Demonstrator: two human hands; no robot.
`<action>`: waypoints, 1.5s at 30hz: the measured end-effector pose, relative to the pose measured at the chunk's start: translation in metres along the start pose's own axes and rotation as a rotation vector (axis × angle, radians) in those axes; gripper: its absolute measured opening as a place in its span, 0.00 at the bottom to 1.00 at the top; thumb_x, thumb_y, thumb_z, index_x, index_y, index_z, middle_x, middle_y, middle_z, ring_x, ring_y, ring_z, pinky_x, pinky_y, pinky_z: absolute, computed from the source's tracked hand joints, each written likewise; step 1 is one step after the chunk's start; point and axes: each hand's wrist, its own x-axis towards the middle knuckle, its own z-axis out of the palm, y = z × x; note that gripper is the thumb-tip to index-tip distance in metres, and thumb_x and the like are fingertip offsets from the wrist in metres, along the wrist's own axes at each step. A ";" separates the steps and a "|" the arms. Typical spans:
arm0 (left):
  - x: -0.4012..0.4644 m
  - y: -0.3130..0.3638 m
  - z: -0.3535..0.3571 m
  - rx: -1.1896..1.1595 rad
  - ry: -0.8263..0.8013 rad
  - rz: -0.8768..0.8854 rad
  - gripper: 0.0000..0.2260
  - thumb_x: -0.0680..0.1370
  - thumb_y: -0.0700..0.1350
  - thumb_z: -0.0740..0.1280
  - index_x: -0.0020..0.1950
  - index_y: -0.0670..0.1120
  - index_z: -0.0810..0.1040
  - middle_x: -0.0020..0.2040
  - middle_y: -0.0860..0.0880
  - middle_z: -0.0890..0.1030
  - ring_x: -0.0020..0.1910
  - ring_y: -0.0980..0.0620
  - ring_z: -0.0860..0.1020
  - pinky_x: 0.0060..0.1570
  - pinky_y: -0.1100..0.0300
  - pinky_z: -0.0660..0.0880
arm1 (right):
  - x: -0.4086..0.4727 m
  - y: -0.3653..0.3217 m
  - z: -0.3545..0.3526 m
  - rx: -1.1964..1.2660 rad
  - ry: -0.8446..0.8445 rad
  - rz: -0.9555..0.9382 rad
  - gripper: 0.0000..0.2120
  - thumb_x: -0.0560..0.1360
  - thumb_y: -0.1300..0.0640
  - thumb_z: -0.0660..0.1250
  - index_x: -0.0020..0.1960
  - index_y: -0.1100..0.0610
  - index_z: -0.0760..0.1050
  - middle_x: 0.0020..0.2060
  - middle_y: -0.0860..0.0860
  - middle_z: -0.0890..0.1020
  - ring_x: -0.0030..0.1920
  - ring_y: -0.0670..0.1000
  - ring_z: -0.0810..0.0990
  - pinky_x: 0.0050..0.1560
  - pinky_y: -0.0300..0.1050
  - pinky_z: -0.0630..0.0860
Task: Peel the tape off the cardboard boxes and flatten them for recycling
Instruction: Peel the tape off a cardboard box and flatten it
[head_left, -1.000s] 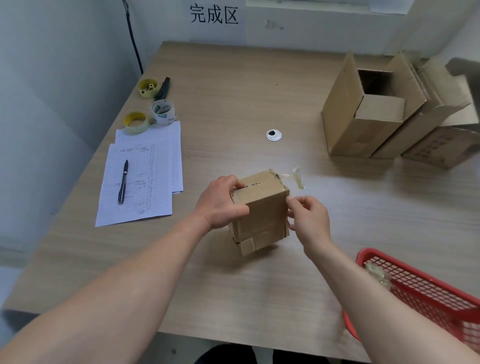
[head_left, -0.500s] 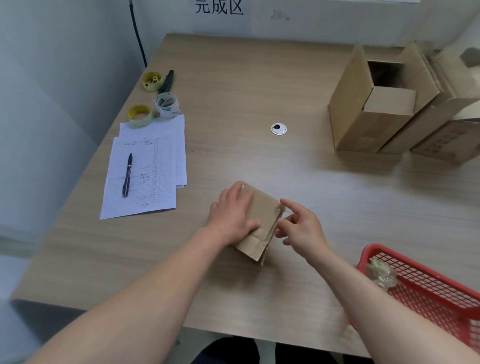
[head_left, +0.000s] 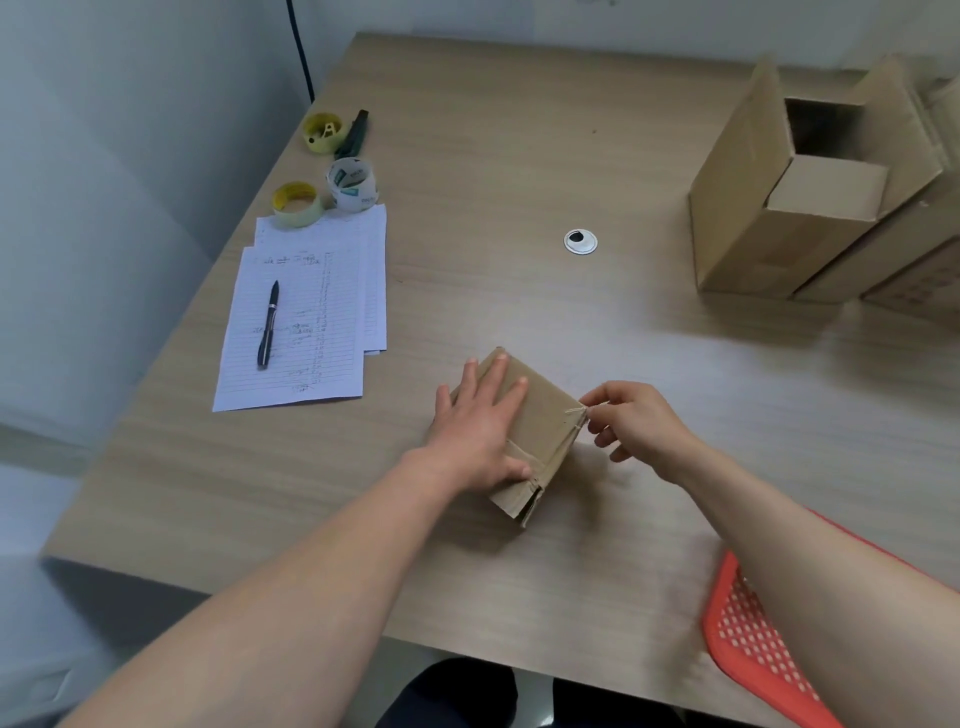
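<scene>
- Head view: A person's left hand (head_left: 480, 426) presses flat, fingers straight, on a small cardboard box (head_left: 540, 431) lying collapsed on the table (head_left: 493, 156), near the front edge, apparently to pin it while the tape comes away.
- The right hand (head_left: 636, 423) pinches a thin strip of tape (head_left: 577, 413) at the box's right edge, thumb and forefinger closed on it, likely to pull it off.
- Larger open boxes (head_left: 779, 208) wait at the far right, probably next in line.
- A red basket (head_left: 753, 644) sits near right, half behind the forearm and cut off by the frame; its contents cannot be seen.
- The tape itself is faint and blurred; how much is left stuck cannot be told.
- Tape rolls (head_left: 350, 184), papers (head_left: 306, 322) and a pen (head_left: 269, 325) lie at the left.
</scene>
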 end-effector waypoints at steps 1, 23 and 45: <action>0.000 0.000 0.000 0.001 -0.003 0.005 0.50 0.71 0.61 0.74 0.82 0.54 0.45 0.80 0.51 0.33 0.78 0.43 0.32 0.75 0.38 0.40 | 0.001 0.000 0.000 -0.009 0.021 -0.007 0.06 0.74 0.63 0.66 0.45 0.56 0.81 0.39 0.54 0.82 0.35 0.52 0.80 0.35 0.48 0.74; 0.005 0.002 0.001 -0.017 0.008 -0.022 0.50 0.68 0.62 0.75 0.81 0.56 0.48 0.81 0.54 0.35 0.79 0.43 0.34 0.75 0.37 0.41 | -0.010 0.018 0.032 0.057 0.419 -0.226 0.11 0.79 0.43 0.60 0.46 0.50 0.72 0.37 0.50 0.81 0.42 0.54 0.83 0.48 0.56 0.79; 0.003 0.009 -0.003 -0.009 0.013 -0.047 0.51 0.67 0.62 0.76 0.81 0.56 0.50 0.81 0.53 0.37 0.79 0.43 0.35 0.75 0.37 0.42 | -0.006 0.024 0.031 -0.364 0.503 -0.353 0.12 0.81 0.54 0.62 0.42 0.57 0.67 0.37 0.56 0.76 0.40 0.62 0.74 0.41 0.53 0.67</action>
